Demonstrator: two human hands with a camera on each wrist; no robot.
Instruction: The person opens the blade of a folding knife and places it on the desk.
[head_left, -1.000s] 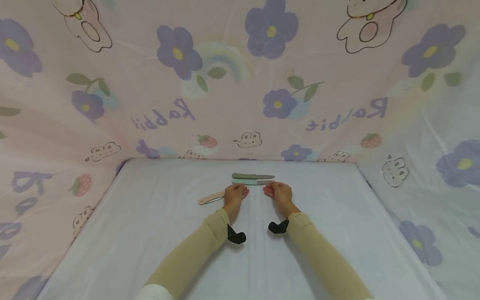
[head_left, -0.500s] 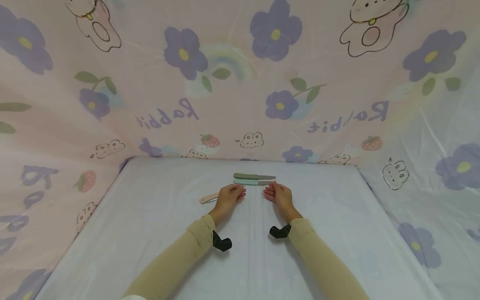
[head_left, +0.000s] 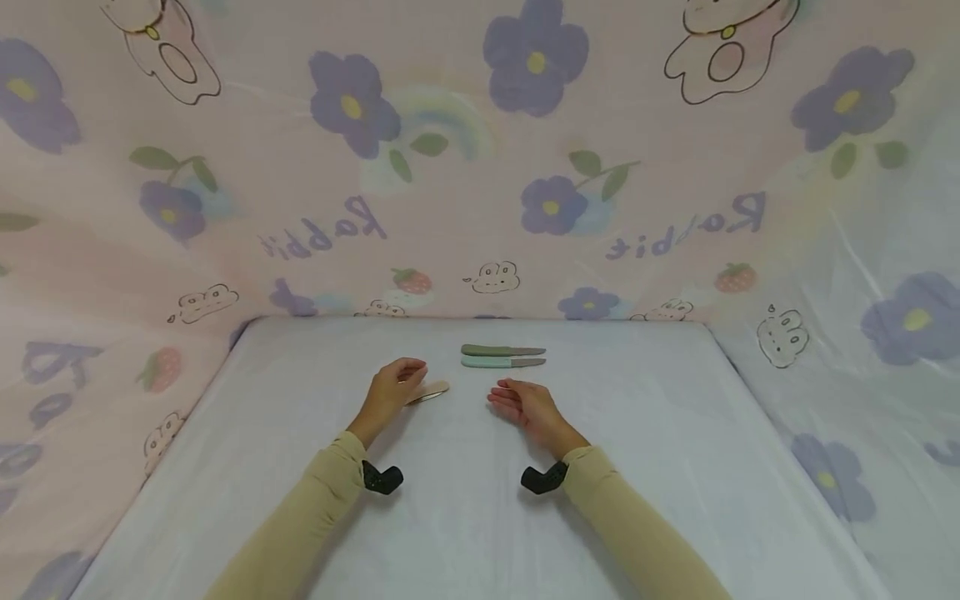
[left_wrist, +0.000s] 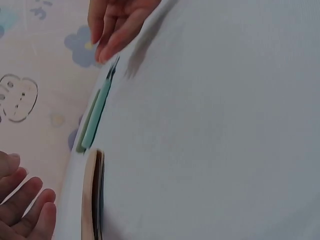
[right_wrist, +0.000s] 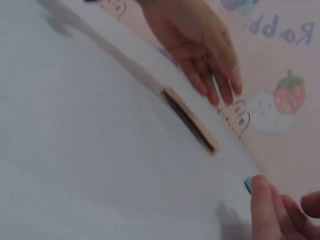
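A beige-handled folding knife (head_left: pixel 431 390) lies folded on the white surface. My left hand (head_left: pixel 386 392) hovers by its left part, hiding some of it in the head view. In the right wrist view, a gap shows between those loosely bent fingers and the folded knife (right_wrist: pixel 192 122). My right hand (head_left: pixel 531 410) is held to the right of it, fingers relaxed, holding nothing. Beyond the hands, a mint-handled knife (head_left: pixel 486 362) and a green-handled knife (head_left: pixel 486 351) lie side by side, blades out and pointing right.
A white-covered table (head_left: pixel 645 400) bears all three knives. Patterned cloth (head_left: pixel 450 192) with flowers and rabbits rises behind it and at both sides. A black wrist mount (head_left: pixel 384 478) sits below the left hand, and another black mount (head_left: pixel 543 478) below the right.
My left hand has moved left, uncovering the beige knife's right end and covering its left end. My right hand has drawn back slightly, left and nearer, away from the mint knife's blade tip.
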